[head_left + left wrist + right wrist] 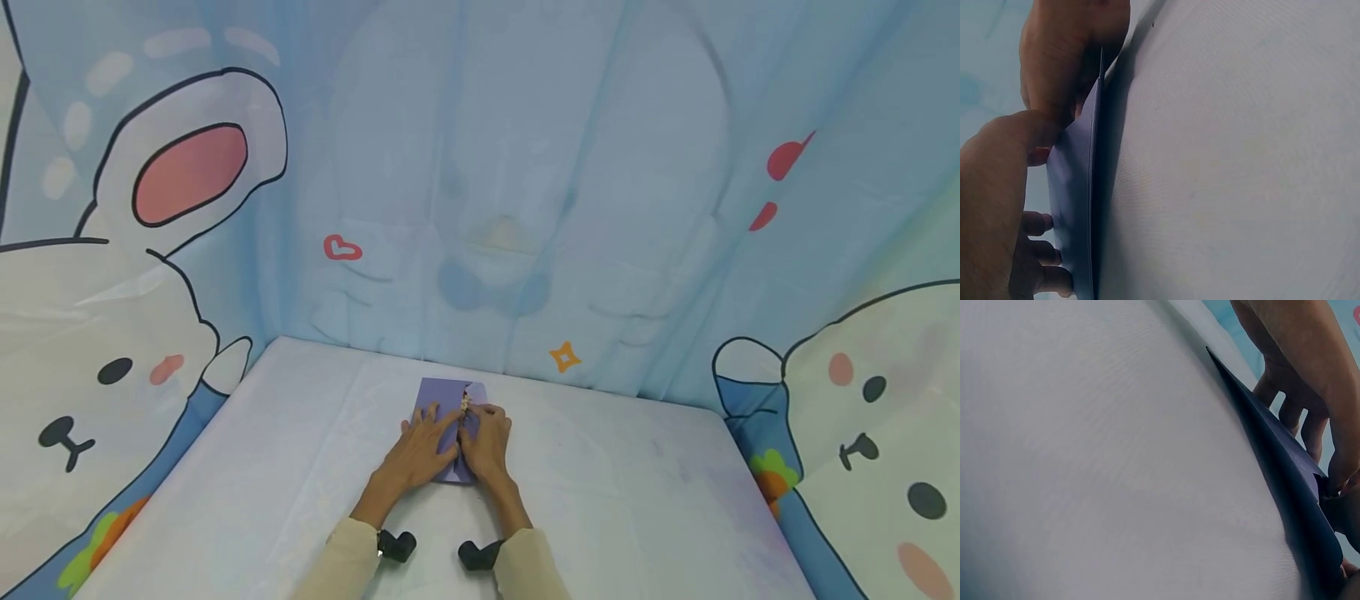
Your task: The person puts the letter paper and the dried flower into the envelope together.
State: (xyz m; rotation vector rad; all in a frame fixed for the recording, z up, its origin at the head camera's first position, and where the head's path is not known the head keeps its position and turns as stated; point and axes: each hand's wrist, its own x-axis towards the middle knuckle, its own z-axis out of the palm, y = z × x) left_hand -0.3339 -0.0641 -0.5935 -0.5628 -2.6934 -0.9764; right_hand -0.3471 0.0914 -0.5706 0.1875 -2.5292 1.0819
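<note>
A thin purple folded card (444, 390) lies on the white table, with a small gold decoration (465, 402) along a slit right of its middle. My left hand (422, 446) rests on the left part of the card with straight, spread fingers; its forefinger reaches towards the decoration. On the right side, my right hand (486, 440) has its fingers curled and pinches the card's right flap beside the slit. In the left wrist view the card (1074, 169) is seen edge-on, slightly lifted at one corner. The right fingertips are partly hidden.
The white tabletop (637, 500) spreads around the card. Behind and at both sides hangs a light blue cloth (390, 167) printed with cartoon animals. Black wrist devices (397, 546) sit at the cuffs of beige sleeves (341, 562).
</note>
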